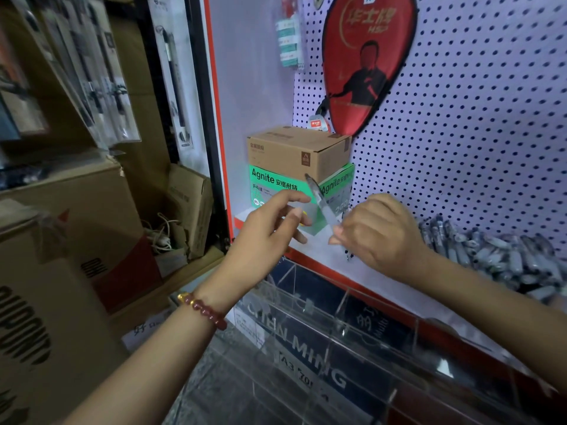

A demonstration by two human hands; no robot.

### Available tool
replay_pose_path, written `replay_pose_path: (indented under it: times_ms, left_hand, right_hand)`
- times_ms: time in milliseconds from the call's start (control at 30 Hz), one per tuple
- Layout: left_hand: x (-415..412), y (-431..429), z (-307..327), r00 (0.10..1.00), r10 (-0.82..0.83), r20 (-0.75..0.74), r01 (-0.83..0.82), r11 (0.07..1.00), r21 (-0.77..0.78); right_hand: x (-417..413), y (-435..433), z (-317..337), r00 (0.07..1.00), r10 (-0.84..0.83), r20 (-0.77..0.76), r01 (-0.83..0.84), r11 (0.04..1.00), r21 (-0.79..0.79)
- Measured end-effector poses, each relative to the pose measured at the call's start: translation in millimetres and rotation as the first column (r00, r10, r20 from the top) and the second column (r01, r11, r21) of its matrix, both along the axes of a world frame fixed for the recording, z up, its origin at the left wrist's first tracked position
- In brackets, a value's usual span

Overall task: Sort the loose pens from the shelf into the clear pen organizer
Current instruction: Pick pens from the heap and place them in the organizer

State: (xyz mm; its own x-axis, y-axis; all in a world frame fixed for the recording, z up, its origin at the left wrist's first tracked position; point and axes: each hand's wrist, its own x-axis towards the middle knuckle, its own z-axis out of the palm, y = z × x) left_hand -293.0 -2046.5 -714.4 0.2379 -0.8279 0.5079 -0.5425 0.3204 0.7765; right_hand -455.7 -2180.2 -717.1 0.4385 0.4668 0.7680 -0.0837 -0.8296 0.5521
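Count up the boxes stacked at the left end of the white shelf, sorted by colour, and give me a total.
Brown box: 1
Green box: 1
Total: 2

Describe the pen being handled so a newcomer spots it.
On the white shelf lies a grey heap of loose pens. Left of it, the right hand pinches one clear-barrelled pen, alone lifted, slanting up toward the green box.

Brown carton (299,150) atop green box (277,187)
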Motion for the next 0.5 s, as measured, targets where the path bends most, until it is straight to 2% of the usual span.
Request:
replay_pose_path:
  times_ms: [67,133,200,267,300,333,367,400,433,467,500]
  left_hand:
    - [-3.7,-0.7,2.0,0.988,-0.083,-0.133,0.081,0.996,-0.023]
    - [-7.4,-3.3,3.3,0.960,-0.127,-0.250,0.120,0.992,-0.043]
    - [-9.5,-6.9,2.6,0.947,-0.115,-0.300,0.102,0.993,-0.056]
    - [-8.0,-10.1,0.9,0.940,-0.055,-0.336,0.031,0.997,-0.076]
    - [-6.0,-12.0,0.2,0.940,-0.015,-0.341,-0.015,0.996,-0.086]
    - [-3.7,-13.5,-0.3,0.945,0.028,-0.327,-0.062,0.994,-0.094]
    - [-1.0,-15.2,-1.1,0.953,0.068,-0.296,-0.101,0.990,-0.100]
    - [1.4,-16.1,-1.5,0.959,0.101,-0.263,-0.132,0.986,-0.104]
    - [3.3,-16.8,-2.1,0.963,0.131,-0.237,-0.160,0.981,-0.106]
    - [4.7,-17.1,-2.3,0.964,0.155,-0.216,-0.181,0.978,-0.108]
    - [5.7,-17.7,-2.5,0.965,0.171,-0.197,-0.195,0.975,-0.109]
  right_hand:
    - [0.9,10.6,1.7,1.000,0.001,0.015,0.001,0.992,-0.128]
    - [2.2,14.2,1.5,1.000,0.013,-0.006,-0.013,0.989,-0.151]
    - [4.8,11.0,-1.3,0.997,0.009,-0.071,-0.019,0.991,-0.131]
    - [7.5,0.1,-6.1,0.989,-0.054,-0.135,0.053,0.998,-0.016]
    - [8.5,-9.8,-9.0,0.979,-0.115,-0.169,0.135,0.985,0.107]
    - [8.9,-21.4,-11.2,0.957,-0.189,-0.220,0.246,0.932,0.268]
    - [8.7,-34.6,-13.4,0.920,-0.253,-0.299,0.368,0.820,0.438]
    - [8.1,-47.3,-16.3,0.869,-0.282,-0.407,0.483,0.662,0.573]
    - [8.0,-60.1,-19.9,0.813,-0.279,-0.510,0.577,0.496,0.649]
    - [8.5,-71.0,-23.2,0.760,-0.263,-0.595,0.649,0.369,0.666]
    - [10.1,-79.8,-26.0,0.704,-0.251,-0.664,0.709,0.291,0.642]
